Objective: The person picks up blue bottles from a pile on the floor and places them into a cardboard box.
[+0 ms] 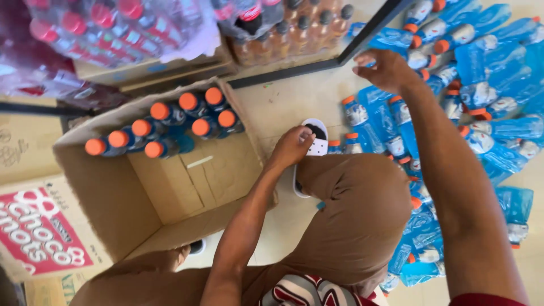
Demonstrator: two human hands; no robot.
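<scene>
Cardboard box [170, 187], matte brown, open: nine blue bottles [170, 127] with orange caps stand at far wall, most of box floor bare. Left hand [292, 146] loosely curled near white sandal [317, 141], holds nothing. Right hand [385, 68] half-open, empty, over heap of glossy blue bottles [481, 102] on tiled floor [283, 102]. Packing hardly begun, many left.

Bottles [170, 127] stand in box [102, 198], left; loose bottles [487, 113] lie right.

Probably shop stockroom: shrink-wrapped drink packs [107, 31], open carton [164, 181] of bottles, loose blue bottles [481, 85] on floor
</scene>
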